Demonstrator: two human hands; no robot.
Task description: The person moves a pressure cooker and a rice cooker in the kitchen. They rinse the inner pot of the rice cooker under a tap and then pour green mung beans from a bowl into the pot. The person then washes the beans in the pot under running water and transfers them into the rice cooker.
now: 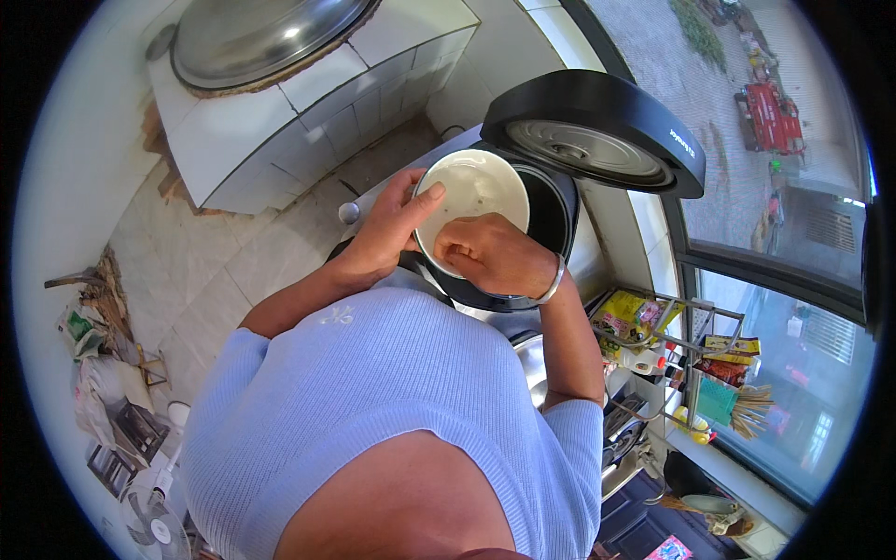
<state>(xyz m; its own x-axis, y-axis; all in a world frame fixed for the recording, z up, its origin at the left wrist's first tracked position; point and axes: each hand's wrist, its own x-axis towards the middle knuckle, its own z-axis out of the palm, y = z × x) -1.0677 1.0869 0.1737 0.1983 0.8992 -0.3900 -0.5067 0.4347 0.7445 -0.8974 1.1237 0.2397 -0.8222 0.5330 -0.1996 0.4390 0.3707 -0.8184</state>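
A cream bowl (pixel 481 191) with a thin dark rim tilts over a black pot-shaped cooker (pixel 560 210). My left hand (pixel 387 229) grips the bowl's left side, its thumb over the rim. Over the bowl's lower right part, my right hand (pixel 504 257) is closed with curled fingers; whatever they hold, if anything, is hidden. A few small dark specks show on the bowl's inside. The cooker's thick black lid (pixel 583 126) stands raised behind it, its metal inner plate showing. The bowl covers much of the cooker's opening.
A tiled stove (pixel 252 117) with a large metal wok lid (pixel 271 42) stands at the far left. Right of me, a metal rack (pixel 691 317) holds bottles and packets beside the window (pixel 803 215). A metal basin (pixel 532 369) sits near my right forearm.
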